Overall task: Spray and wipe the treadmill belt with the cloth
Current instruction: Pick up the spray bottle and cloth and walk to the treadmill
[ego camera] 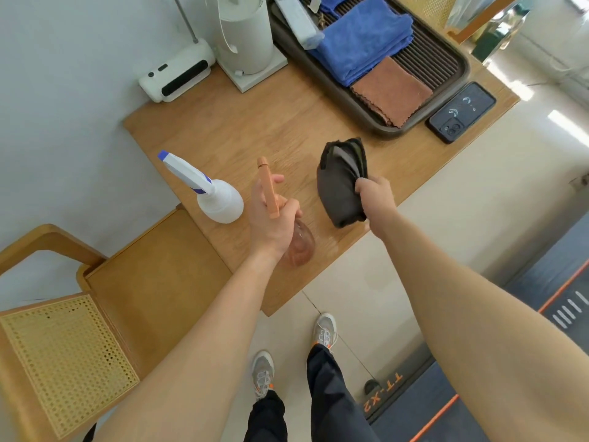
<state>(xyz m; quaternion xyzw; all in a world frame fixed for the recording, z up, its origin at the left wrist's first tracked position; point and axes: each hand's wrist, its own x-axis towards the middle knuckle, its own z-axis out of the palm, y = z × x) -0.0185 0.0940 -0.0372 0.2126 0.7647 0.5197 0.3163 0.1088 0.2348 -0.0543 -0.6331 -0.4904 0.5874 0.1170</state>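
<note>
Both hands are full above the wooden table (255, 129): the left hand (271, 218) grips the pink spray bottle (301, 247), the right hand (376, 199) clutches the folded grey cloth (339, 186); the treadmill (411, 406) lies at lower right.

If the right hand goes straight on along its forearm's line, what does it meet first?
Past the grey cloth it grips, the right hand would cross bare table and probably meet the white kettle first; its height above the table is unclear.
</note>
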